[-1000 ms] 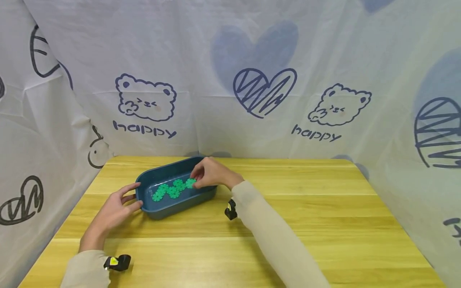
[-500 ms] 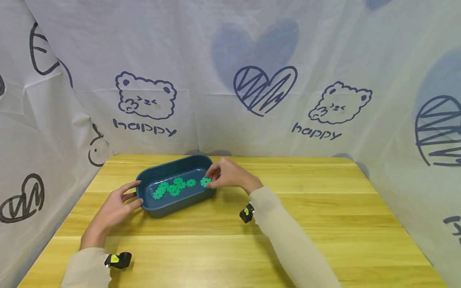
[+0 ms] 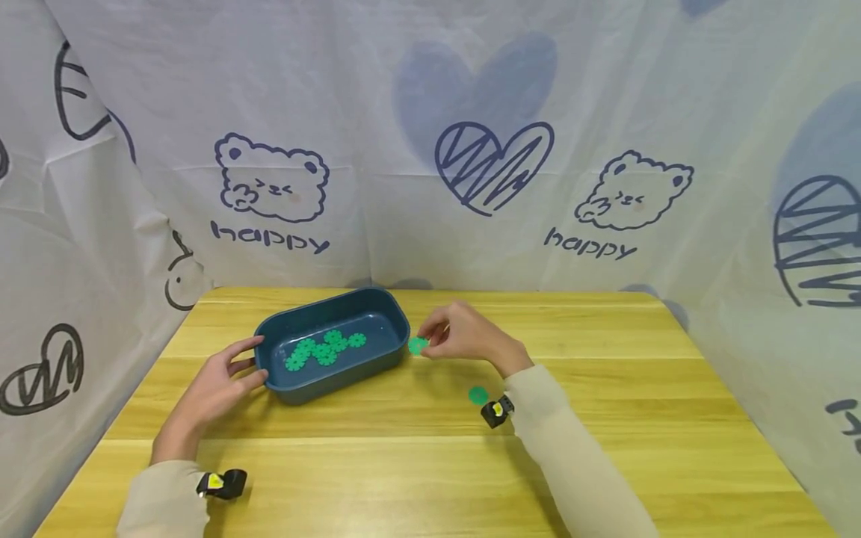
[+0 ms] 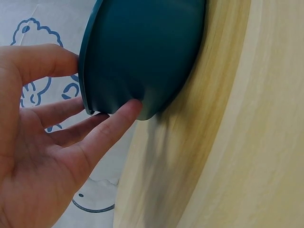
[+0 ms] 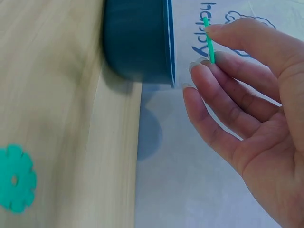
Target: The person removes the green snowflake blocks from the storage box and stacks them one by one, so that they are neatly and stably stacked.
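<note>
A dark teal plastic bin [image 3: 336, 381] stands at the left of the table, with several green notched plastic discs [image 3: 327, 351] on its floor. Beyond its right end, my right hand [image 3: 471, 338] pinches one green notched disc [image 3: 418, 346] between thumb and fingertips. The right wrist view shows that disc [image 5: 209, 40] edge-on, above table level and apart from the bin wall [image 5: 137, 42]. My left hand [image 3: 218, 385] touches the bin's left end, fingers spread and mostly straight, with fingertips against the outer wall [image 4: 142, 52] and near the rim.
Another green notched disc [image 3: 478, 394] lies on the wooden table [image 3: 377, 478] near the right wrist. Cameras are strapped at the left wrist [image 3: 223, 484] and right wrist [image 3: 496, 411]. A printed white cloth [image 3: 403, 246] hangs behind the table.
My right hand lifted a green disc out of the bin and moved right, past the rim. The disc on the table came into view beneath the arm. My left hand stayed at the bin's end.
</note>
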### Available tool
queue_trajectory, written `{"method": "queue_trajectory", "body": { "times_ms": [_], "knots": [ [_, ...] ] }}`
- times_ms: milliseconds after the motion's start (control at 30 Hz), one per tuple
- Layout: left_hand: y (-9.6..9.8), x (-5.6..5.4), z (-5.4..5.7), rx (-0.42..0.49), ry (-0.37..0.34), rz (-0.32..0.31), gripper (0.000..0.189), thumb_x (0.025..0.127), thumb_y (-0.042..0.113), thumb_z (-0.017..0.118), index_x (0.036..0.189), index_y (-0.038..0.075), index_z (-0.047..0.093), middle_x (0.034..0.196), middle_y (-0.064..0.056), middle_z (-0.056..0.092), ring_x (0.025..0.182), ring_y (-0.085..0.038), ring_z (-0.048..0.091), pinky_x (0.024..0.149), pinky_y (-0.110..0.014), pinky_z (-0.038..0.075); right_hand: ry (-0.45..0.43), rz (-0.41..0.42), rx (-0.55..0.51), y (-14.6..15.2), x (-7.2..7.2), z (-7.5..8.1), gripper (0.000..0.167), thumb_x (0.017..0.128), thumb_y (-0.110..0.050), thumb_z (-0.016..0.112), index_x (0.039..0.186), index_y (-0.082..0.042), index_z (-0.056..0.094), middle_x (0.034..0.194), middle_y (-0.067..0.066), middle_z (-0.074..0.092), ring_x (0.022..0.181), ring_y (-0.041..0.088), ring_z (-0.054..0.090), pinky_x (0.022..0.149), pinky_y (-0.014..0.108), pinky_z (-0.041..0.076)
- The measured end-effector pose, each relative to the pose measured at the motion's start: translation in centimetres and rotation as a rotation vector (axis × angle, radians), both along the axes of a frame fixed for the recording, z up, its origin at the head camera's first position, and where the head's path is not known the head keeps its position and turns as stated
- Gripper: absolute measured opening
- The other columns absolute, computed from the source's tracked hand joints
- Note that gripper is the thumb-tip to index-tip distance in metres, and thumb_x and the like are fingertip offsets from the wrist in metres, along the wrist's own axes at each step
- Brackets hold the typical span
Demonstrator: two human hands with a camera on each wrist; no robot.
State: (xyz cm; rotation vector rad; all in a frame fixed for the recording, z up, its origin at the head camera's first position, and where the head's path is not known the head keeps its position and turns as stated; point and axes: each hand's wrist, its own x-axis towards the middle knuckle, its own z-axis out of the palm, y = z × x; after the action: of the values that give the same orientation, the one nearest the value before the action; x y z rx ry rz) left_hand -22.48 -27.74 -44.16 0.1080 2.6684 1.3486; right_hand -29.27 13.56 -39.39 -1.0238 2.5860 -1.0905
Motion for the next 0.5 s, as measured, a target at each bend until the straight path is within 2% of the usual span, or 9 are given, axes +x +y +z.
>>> {"method": "queue_trajectory", "body": {
  "times_ms": [233, 500],
  "knots": [
    [-0.1, 0.1, 0.0, 0.006, -0.018, 0.005, 0.073, 0.101, 0.018, 0.062, 0.163, 0.004, 0.025, 0.167, -0.031, 0.022, 0.146, -0.055, 0.038, 0.114, -0.064, 0.040, 0.009, -0.050, -0.003, 2.6, 1.1, -0.7, 0.019, 0.084, -0.013, 0.083, 0.102, -0.005, 0.080, 0.097, 0.009, 0.078, 0.077, 0.009, 0.070, 0.077, 0.024, 0.060],
    [0.0, 0.0, -0.1, -0.003, -0.011, 0.005, 0.073, 0.101, 0.019, 0.062, 0.163, 0.005, 0.025, 0.166, -0.031, 0.024, 0.146, -0.054, 0.040, 0.113, -0.063, 0.041, -0.022, -0.093, 0.011, 4.9, 2.2, -1.3, 0.019, 0.085, -0.014, 0.083, 0.101, -0.004, 0.080, 0.097, 0.009, 0.078, 0.078, 0.009, 0.070, 0.078, 0.024, 0.060]
  ]
}}
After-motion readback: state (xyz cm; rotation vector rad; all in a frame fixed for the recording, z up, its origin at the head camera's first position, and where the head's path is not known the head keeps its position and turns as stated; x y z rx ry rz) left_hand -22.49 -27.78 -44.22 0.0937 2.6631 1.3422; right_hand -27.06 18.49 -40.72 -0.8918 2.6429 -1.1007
